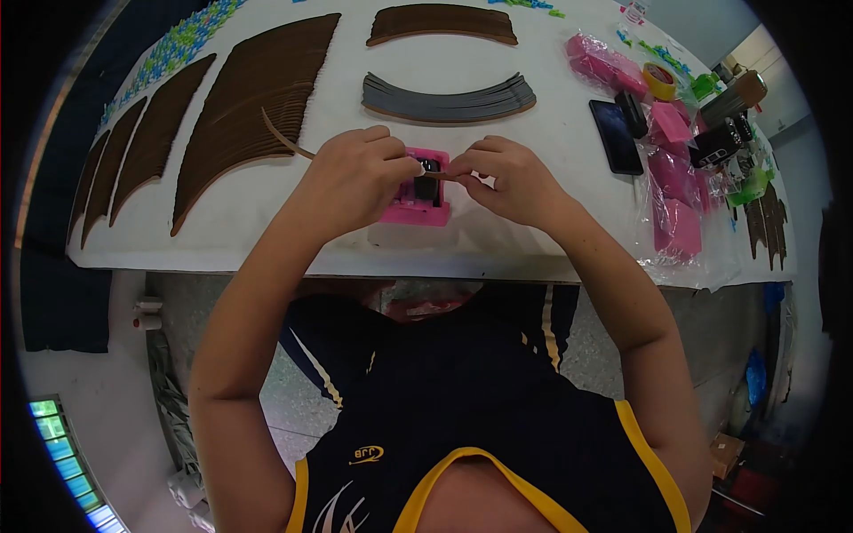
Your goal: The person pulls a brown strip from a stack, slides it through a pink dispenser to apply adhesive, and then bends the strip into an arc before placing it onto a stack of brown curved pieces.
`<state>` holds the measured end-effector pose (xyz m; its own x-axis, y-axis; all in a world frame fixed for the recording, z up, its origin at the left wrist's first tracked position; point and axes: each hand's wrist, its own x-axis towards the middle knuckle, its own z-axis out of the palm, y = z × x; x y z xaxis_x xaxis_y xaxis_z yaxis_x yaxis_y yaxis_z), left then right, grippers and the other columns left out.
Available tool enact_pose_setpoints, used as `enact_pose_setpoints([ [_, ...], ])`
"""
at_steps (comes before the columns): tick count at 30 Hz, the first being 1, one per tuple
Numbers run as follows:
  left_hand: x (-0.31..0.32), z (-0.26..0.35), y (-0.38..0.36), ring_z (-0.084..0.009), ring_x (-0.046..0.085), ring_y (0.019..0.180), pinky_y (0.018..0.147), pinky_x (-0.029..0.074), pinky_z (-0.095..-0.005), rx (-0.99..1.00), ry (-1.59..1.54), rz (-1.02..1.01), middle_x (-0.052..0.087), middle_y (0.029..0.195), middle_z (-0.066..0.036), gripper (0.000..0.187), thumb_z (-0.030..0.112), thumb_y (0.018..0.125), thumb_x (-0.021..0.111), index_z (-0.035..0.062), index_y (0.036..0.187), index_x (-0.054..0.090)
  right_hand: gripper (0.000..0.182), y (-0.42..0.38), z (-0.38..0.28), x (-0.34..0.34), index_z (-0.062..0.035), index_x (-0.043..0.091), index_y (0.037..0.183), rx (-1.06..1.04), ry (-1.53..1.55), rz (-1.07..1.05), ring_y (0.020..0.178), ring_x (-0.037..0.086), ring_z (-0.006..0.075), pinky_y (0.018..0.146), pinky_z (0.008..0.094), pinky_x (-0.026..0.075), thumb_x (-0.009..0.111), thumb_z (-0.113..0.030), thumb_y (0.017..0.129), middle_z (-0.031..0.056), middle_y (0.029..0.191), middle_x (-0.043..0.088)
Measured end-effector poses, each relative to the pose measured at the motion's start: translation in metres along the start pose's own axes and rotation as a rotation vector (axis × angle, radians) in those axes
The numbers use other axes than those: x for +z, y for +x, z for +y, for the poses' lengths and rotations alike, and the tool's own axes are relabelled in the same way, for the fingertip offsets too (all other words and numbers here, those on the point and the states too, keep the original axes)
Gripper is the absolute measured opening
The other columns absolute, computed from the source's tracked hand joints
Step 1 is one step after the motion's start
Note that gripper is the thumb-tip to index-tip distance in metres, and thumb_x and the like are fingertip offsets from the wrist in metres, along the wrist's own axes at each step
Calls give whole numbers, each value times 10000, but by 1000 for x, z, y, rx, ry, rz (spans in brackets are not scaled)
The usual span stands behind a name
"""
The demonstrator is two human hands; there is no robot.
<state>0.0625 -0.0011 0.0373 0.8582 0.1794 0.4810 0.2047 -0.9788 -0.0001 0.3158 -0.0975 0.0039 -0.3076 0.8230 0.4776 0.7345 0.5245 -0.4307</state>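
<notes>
Your thin brown strip (286, 139) runs across the pink jig (418, 202) at the near edge of the white table (551, 186), its long end curving away past your left hand (355, 182). That hand is curled over the jig's left side, fingers pinched shut on the strip. Your right hand (508, 180) pinches the strip's short end by the jig's black center, wrist angled inward. A gray stack of curved pieces (449, 99) lies just beyond, fanned brown stacks (258, 98) to the left.
</notes>
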Motion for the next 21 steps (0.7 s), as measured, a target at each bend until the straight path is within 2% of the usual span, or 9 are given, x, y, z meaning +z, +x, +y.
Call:
enact_pose_setpoints([
  [3, -1, 0, 0, -238, 663, 842, 728, 555, -385, 2, -14, 6, 673, 807, -34, 146, 57, 764, 741, 117, 894, 772, 236, -1, 1, 1, -91, 783, 1026, -40, 13, 30, 836, 691, 245, 664, 361, 573, 745, 29, 826, 66, 909, 736],
  [13, 0, 2, 2, -248, 672, 861, 748, 562, -388, -16, -40, -8, 691, 835, -38, 176, 27, 760, 734, 109, 910, 777, 208, -34, 15, -31, -68, 759, 1000, 24, -69, -25, 845, 666, 259, 714, 376, 559, 729, 29, 819, 70, 878, 705],
  [19, 4, 4, 6, -248, 677, 870, 753, 568, -389, -1, -57, -18, 700, 846, -42, 194, 13, 760, 736, 107, 921, 789, 204, -85, 26, -78, -53, 748, 999, 158, -162, -27, 864, 673, 254, 695, 364, 563, 715, 39, 820, 89, 903, 693],
  [21, 4, 4, 8, -249, 677, 869, 754, 569, -389, 2, -64, -33, 700, 846, -43, 202, 8, 760, 737, 108, 926, 793, 163, -100, 27, -89, -61, 734, 944, 315, -181, 21, 877, 675, 277, 773, 403, 560, 726, 28, 808, 75, 900, 717],
])
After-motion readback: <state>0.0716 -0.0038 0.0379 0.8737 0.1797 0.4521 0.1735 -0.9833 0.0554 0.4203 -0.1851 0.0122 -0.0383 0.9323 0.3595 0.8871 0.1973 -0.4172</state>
